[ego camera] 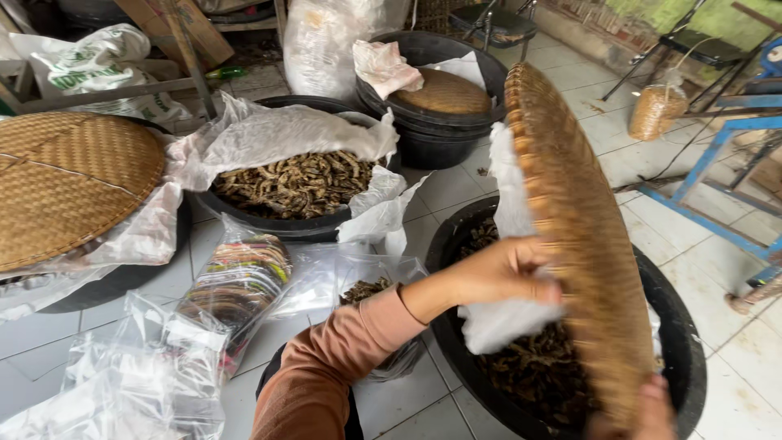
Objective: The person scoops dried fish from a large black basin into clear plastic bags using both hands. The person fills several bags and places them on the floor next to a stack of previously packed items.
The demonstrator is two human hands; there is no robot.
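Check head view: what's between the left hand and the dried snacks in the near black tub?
A white plastic liner. The left hand presses on it beside the tilted woven lid; the dried snacks lie under and past it in the black tub.

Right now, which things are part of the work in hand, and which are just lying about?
In hand:
left hand and right hand lifting the woven lid
black tub
white liner

Lying about:
second woven lid
open tub of dried pieces
clear bags
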